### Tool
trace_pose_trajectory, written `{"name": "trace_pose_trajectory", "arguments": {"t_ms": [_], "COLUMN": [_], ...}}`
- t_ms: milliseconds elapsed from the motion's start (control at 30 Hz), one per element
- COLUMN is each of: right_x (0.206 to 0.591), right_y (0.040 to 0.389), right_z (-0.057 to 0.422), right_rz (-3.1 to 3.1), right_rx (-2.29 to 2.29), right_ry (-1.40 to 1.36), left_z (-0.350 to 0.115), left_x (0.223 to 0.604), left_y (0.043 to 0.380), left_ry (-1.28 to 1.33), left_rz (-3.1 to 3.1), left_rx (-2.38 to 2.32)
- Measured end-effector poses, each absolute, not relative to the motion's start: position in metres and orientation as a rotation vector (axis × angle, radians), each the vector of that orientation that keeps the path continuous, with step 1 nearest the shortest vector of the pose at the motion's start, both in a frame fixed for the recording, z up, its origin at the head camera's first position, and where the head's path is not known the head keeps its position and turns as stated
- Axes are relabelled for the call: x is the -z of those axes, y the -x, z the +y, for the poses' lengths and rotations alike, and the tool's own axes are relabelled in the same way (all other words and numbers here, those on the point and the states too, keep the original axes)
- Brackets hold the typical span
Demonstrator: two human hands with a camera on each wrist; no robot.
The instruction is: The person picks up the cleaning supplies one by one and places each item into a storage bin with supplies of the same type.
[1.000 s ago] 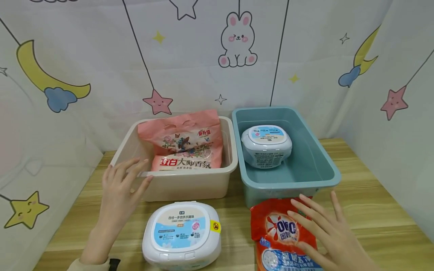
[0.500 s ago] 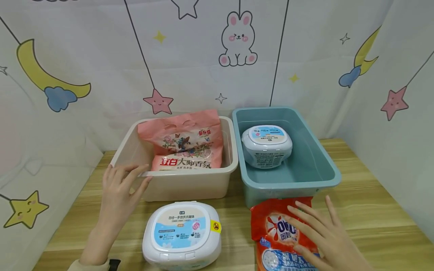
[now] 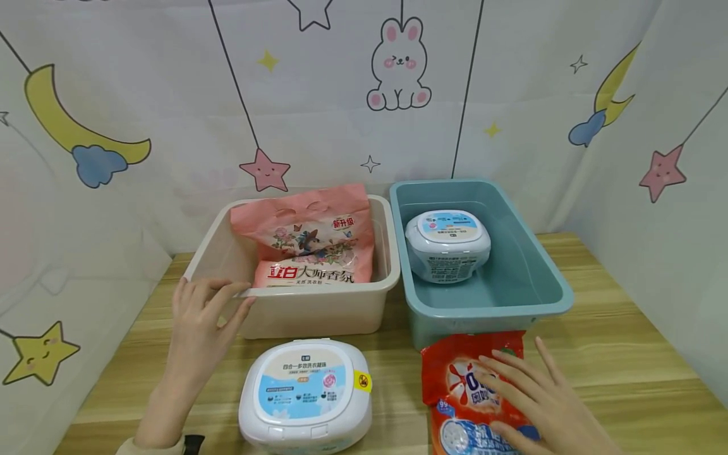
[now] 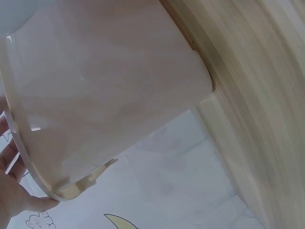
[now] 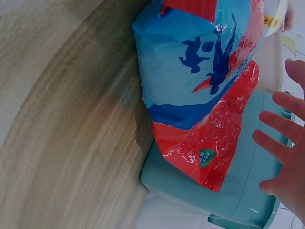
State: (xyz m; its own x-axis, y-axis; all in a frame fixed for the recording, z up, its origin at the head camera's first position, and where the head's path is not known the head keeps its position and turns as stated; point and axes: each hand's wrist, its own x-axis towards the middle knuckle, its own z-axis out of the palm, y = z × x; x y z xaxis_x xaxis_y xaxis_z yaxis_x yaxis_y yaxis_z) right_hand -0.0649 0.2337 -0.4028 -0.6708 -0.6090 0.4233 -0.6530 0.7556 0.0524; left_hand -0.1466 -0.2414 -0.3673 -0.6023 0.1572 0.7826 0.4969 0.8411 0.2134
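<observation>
My left hand (image 3: 199, 316) grips the front-left rim of a beige plastic bin (image 3: 318, 313), fingers over the edge and thumb against its outside. A pink bag of laundry powder (image 3: 309, 246) leans inside that bin. My right hand (image 3: 540, 404) is spread over a red-and-blue detergent bag (image 3: 466, 379) lying before the teal bin (image 3: 489, 309). In the right wrist view its straight fingers stand apart from the bag. A white tub of laundry pods (image 3: 304, 392) with a blue label sits between my hands.
Inside the teal bin, toward its left, stands a second white tub (image 3: 447, 246). Both bins are side by side at the back of the wooden table (image 3: 614, 328). A white curtain (image 3: 318, 114) with cartoon prints hangs behind and at both sides.
The left fingers have lowered onto the beige bin's rim. My right hand has shifted slightly left and down over the red detergent bag. The bins and tubs have stayed put.
</observation>
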Motion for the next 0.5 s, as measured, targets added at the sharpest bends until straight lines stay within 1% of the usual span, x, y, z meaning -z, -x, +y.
{"name": "trace_pose_trajectory", "arguments": {"t_ms": [500], "right_x": [0.408], "right_y": [0.0619], "right_z": [0.2287], "right_rz": [-2.628], "right_rx": [-0.078], "right_ry": [-0.944], "left_z": [-0.2389], "left_x": [0.3664], "left_y": [0.1463], "left_ry": [0.479], "left_rz": [-2.179], "left_rx": [0.524]}}
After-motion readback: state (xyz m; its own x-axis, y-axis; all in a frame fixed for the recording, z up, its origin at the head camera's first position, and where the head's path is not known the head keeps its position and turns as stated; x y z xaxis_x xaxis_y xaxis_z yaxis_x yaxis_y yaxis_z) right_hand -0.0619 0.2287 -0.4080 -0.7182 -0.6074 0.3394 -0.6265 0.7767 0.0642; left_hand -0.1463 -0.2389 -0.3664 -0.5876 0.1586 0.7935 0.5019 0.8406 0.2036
